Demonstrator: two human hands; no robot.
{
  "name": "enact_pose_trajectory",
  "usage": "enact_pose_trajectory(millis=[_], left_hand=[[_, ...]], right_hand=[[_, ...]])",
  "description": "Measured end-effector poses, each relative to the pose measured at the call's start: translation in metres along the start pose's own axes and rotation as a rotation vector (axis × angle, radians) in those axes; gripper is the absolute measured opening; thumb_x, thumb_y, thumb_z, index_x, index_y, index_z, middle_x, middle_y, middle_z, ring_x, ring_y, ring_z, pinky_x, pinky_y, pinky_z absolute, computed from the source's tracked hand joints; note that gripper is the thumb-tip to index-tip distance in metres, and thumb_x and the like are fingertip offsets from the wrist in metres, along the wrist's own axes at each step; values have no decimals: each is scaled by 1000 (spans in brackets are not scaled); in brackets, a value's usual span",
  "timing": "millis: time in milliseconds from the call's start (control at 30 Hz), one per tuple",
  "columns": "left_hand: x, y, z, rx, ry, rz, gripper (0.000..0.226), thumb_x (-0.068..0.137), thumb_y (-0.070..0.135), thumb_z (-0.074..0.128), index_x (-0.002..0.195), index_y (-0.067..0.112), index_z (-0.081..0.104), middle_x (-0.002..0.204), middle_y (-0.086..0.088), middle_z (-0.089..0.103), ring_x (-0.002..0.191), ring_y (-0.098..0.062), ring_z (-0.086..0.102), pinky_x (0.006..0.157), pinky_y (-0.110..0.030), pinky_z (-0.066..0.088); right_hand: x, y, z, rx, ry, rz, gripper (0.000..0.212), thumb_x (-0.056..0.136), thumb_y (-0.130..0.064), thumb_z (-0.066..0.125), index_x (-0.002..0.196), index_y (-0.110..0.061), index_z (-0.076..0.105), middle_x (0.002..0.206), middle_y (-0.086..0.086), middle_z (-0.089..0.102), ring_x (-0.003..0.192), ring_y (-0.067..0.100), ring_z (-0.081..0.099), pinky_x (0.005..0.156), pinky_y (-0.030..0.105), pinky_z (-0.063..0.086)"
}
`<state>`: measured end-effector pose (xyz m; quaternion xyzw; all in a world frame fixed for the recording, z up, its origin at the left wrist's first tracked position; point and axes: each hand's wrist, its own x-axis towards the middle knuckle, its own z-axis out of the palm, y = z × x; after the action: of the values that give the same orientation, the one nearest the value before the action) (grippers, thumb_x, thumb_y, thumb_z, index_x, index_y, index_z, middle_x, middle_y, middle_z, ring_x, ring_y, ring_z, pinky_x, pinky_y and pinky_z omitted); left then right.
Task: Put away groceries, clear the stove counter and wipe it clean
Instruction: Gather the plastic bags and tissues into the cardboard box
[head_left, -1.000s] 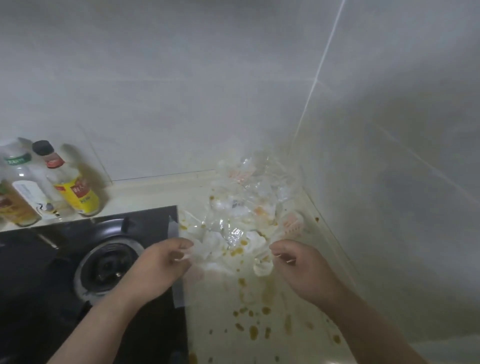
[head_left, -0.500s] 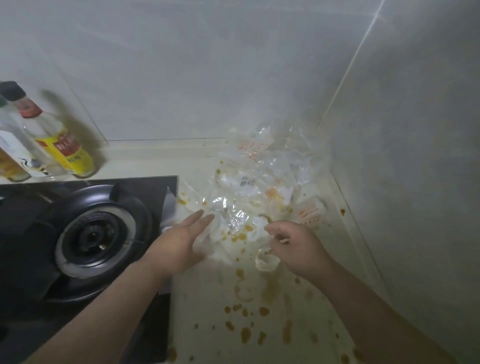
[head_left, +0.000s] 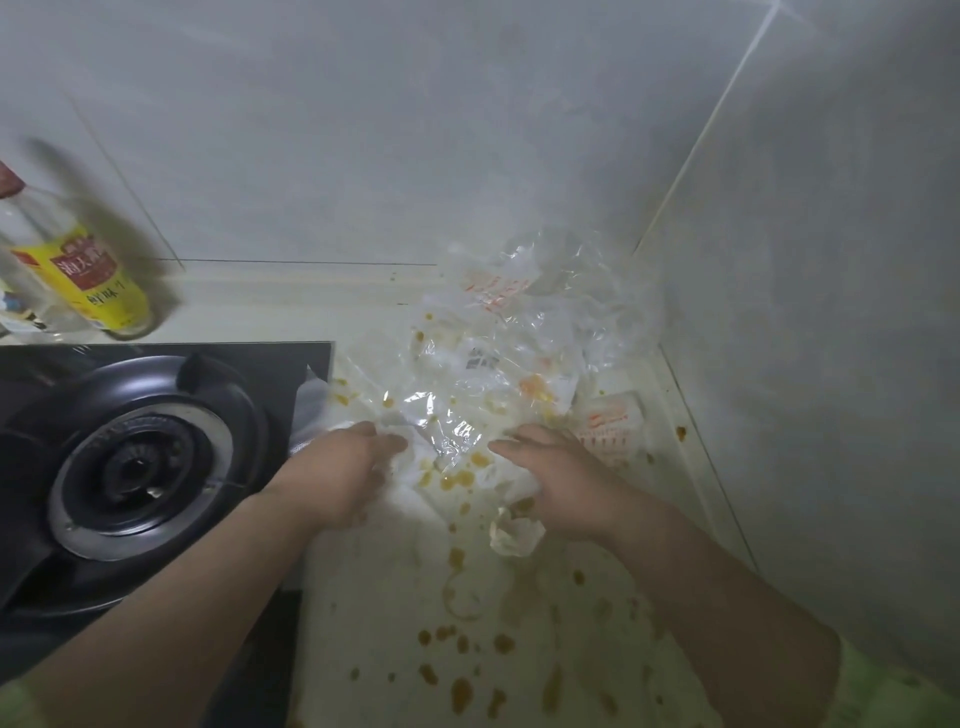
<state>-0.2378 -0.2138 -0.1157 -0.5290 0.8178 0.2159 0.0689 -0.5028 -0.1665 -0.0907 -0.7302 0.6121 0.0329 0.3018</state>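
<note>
While both hands gather litter, the tabletop (head_left: 374, 597) is neither cleared nor wiped.
Left hand (head_left: 340, 470) clenches the crumpled plastic wrappers (head_left: 498, 364), heaped just beyond both grips; whether the right hand (head_left: 563, 475) grasps or merely presses them is unclear, fingertips hidden. Sauce spots (head_left: 461, 693) nearer than the grips await wiping.

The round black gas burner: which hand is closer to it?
Left. The left hand sits just right of the round black gas burner; the right hand is farther right, across the crumpled clear plastic wrapping both touch.
</note>
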Motion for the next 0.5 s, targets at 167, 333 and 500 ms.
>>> enact_pose_trajectory(millis=[167, 333, 500], left_hand=[[0, -4, 0, -72, 105, -3, 28, 84, 18, 59, 111, 26, 61, 97, 4, 53, 91, -19, 55, 78, -34, 49], [-13, 0, 0, -115, 197, -13, 24, 87, 14, 52, 107, 23, 63, 91, 0, 56, 85, -21, 53, 74, -39, 49], [-22, -1, 2, -147, 245, 14, 26, 86, 13, 56, 107, 25, 65, 88, 1, 58, 84, -21, 53, 70, -34, 49]], right_hand=[[-6, 2, -2, -2, -44, -15, 82, 81, -9, 57, 147, -45, 23, 157, -13, 18, 144, 12, 15, 113, 37, 29], [-11, -1, 0, -130, -88, -55, 86, 77, -53, 67, 146, -51, 15, 159, -15, 2, 146, 11, 3, 110, 43, 26], [-1, 3, 6, -111, 3, -85, 56, 78, -42, 70, 131, -38, 52, 153, -13, 24, 139, 14, 24, 106, 37, 37]])
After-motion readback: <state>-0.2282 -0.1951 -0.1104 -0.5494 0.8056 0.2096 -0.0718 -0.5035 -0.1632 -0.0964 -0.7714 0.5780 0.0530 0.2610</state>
